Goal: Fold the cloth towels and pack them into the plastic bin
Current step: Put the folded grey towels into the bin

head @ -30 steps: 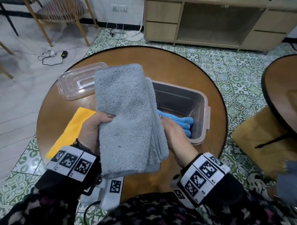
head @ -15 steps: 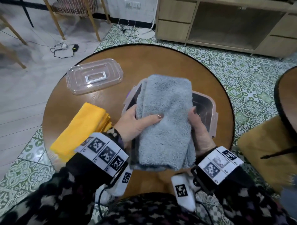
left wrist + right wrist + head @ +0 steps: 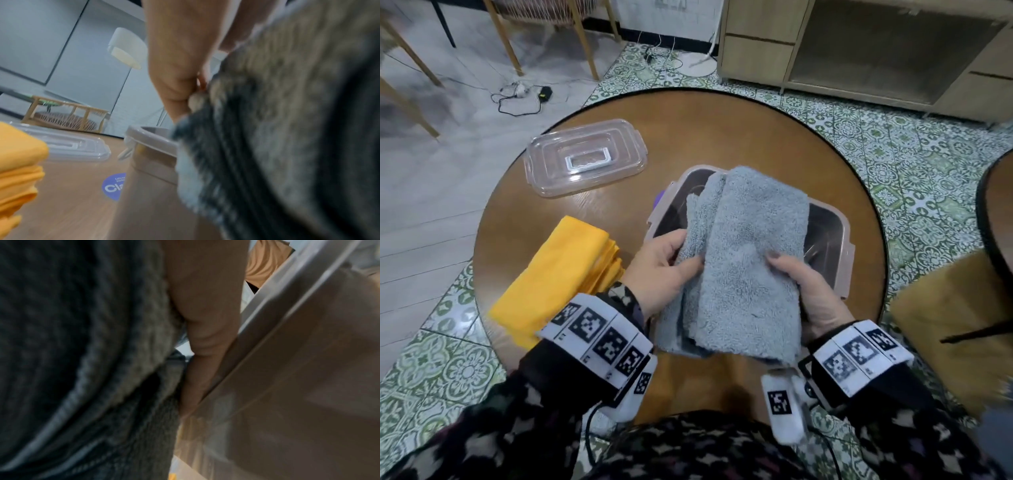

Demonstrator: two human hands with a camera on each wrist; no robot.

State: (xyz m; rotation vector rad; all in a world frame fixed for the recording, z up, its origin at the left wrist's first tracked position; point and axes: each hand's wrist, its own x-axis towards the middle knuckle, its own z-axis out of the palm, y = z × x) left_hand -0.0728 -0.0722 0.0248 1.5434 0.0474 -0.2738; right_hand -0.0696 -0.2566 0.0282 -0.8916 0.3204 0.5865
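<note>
Packing is the step in hand — the left hand (image 3: pixel 659 270) and right hand (image 3: pixel 803 287) each curl round a side of the folded grey towel (image 3: pixel 746 260) over the plastic bin (image 3: pixel 839 233). Next, I judge, it needs lowering flat inside — then the yellow towel (image 3: pixel 565 274).

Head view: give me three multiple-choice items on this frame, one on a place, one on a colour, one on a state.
1. Where does the folded yellow towel lie?
A. in the bin
B. on the table left of the bin
C. on the lid

2. What colour is the towel in the hands?
A. grey
B. blue
C. white

3. How is the bin?
A. closed
B. open, lid aside
C. tipped over

Key: 1 B, the yellow towel lies on the table. 2 A, left hand and right hand hold the grey towel. 3 B, the lid lies apart from the bin.
</note>
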